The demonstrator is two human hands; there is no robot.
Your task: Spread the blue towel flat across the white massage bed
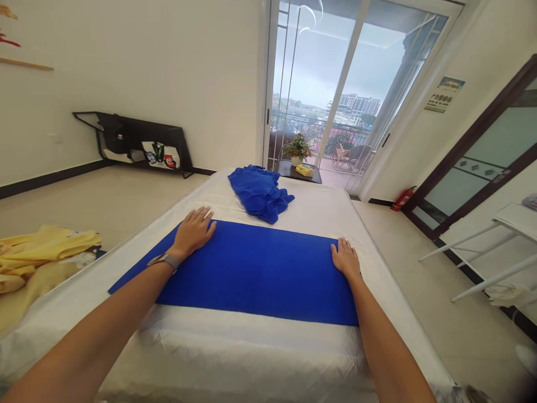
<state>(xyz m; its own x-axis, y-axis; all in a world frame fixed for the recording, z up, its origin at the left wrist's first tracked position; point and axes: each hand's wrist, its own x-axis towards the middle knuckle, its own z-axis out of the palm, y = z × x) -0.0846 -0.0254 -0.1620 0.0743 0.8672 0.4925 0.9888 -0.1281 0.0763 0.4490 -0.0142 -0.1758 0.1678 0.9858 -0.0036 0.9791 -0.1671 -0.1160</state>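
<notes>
Left hand point(192, 232) and right hand point(346, 258) were just open and flat on the smoothed-out blue towel point(255, 274), no grip at all, while a second towel point(260, 193) lay bunched up near the top of the bed point(251, 358).

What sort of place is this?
Likely a hotel or rental room, hedged: a made-up bed, a glass balcony door, and a floor-standing fire extinguisher beside a posted wall notice.

1. Towel point(255, 274): deep blue, plain.
2. Crumpled cloth point(260, 193): same blue.
3. Bed cover point(260, 358): white, faint quilted diamond pattern.
4. Garment point(42, 252): pale yellow.
5. Watch band point(163, 261): grey.
6. Fire extinguisher point(403, 198): red.
</notes>
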